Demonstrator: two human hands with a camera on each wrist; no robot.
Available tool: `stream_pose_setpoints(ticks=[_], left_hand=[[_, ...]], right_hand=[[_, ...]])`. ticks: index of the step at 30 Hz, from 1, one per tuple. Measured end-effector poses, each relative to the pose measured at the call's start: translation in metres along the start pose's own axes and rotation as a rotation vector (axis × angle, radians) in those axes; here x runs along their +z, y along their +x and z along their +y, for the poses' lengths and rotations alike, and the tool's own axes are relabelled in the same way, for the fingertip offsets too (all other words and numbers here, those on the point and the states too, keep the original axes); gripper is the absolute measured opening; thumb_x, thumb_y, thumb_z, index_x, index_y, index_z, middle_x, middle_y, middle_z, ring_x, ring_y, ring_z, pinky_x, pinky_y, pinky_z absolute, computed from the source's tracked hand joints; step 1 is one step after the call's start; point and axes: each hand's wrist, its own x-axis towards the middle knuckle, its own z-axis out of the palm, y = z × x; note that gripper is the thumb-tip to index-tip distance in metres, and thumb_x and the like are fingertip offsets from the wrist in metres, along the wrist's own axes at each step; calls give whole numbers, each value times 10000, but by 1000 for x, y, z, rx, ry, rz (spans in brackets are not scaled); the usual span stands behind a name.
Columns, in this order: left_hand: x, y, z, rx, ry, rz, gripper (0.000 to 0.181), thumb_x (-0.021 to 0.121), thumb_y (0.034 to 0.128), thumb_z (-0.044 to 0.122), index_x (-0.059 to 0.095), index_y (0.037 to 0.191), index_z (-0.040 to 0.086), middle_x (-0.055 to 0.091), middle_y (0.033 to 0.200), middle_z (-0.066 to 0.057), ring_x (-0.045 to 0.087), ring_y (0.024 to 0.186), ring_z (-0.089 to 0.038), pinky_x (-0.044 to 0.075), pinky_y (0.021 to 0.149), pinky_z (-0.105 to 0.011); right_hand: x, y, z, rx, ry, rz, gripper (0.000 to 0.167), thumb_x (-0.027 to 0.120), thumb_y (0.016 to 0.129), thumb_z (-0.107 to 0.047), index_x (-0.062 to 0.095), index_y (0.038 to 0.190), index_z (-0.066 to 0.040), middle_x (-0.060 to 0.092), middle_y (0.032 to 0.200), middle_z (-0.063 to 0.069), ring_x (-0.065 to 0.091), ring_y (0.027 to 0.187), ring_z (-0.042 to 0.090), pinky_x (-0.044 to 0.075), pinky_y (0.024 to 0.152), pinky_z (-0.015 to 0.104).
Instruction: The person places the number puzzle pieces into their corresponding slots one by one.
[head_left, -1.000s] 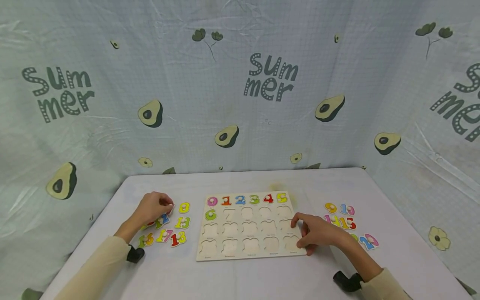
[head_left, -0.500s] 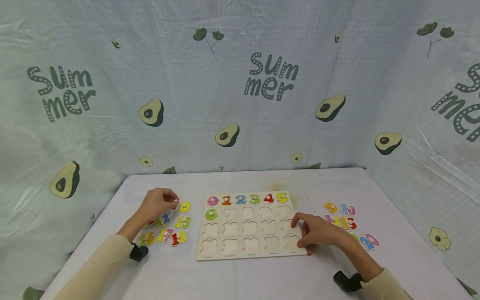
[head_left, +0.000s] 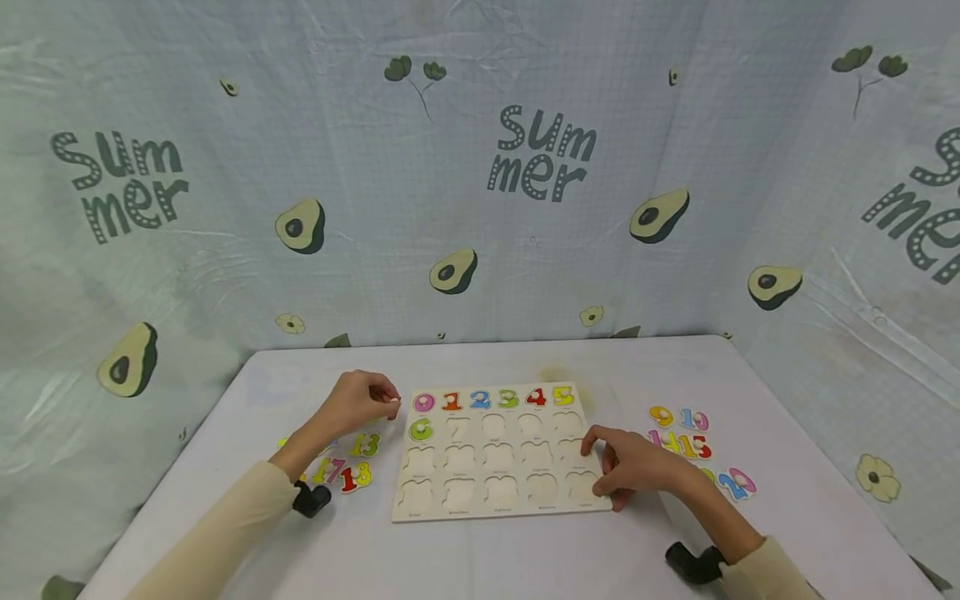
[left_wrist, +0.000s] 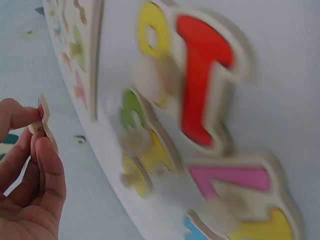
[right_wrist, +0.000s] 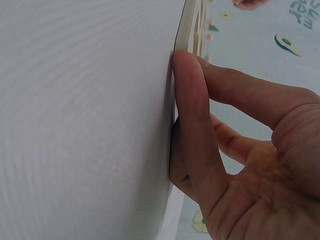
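My left hand (head_left: 358, 402) is raised just left of the board's upper left corner. In the left wrist view its thumb and fingers pinch a thin wooden puzzle piece (left_wrist: 45, 114) with a magenta face, seen nearly edge-on, so its number cannot be read. The pale number puzzle board (head_left: 480, 454) lies on the table, with pieces 0 to 5 in its top row and a green 6 (head_left: 421, 429) below. At the board's lower right edge my right hand (head_left: 637, 462) grips it, thumb and index finger on top, another finger against the side in the right wrist view.
Left of the board lie loose number pieces, among them a 13 (head_left: 365, 445), a 17 (head_left: 328, 471) and an 18 (head_left: 356, 477), some hidden by the left arm. Right of it are a 9 (head_left: 661, 416), a 10 (head_left: 694, 419) and a 20 (head_left: 737, 482). A printed curtain (head_left: 480, 208) surrounds the table.
My left hand has moved right, from over the loose pieces to beside the board, carrying the pinched piece. The yellow 8 is now out of sight behind it. My right hand stays put.
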Motion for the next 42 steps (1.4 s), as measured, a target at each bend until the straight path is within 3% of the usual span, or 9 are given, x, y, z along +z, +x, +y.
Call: stream_pose_setpoints(ticks=[6,17,25,31,37,42], left_hand=[[12,12,21,40,-28,-36,53,781,873,112,744,865,75,685,755,-1,578,707,-119,476,631,-239],[40,22,40,126,0,-110,56,797,851,111,761,808,107,681,716,38,561,654,-68,463,602,-226],[53,27,47,119,13,-172,64,826,846,109,773,818,86,714,747,20,589,684,-67,486,636,-225],[62,31,48,171,31,-189,79,822,847,109,779,782,94,730,737,14,578,634,-41,482,581,-209],[66,34,54,213,75,-199,87,807,864,112,786,780,107,733,727,26,554,613,-42,455,567,-206],[67,35,57,205,94,-206,86,811,859,105,779,780,94,724,726,15,546,629,-51,449,580,-199]], right_hand=[[-2,1,-2,-1,-2,10,492,866,810,-135,579,1210,-137,561,821,100,653,581,213,590,617,336],[0,-2,-3,-5,4,8,489,865,808,-126,579,1205,-132,561,814,102,655,571,215,590,612,339],[0,-2,-3,-9,7,-1,490,866,809,-129,575,1204,-131,558,817,98,659,571,208,593,615,336],[0,-1,-2,-11,10,-5,490,866,810,-131,575,1203,-130,556,816,96,653,571,203,593,608,332],[0,-1,-1,-6,5,2,496,870,806,-136,576,1205,-133,560,813,96,648,575,207,591,605,334],[0,-1,-1,-9,8,-1,494,871,805,-136,577,1203,-136,560,818,97,653,571,205,593,604,336]])
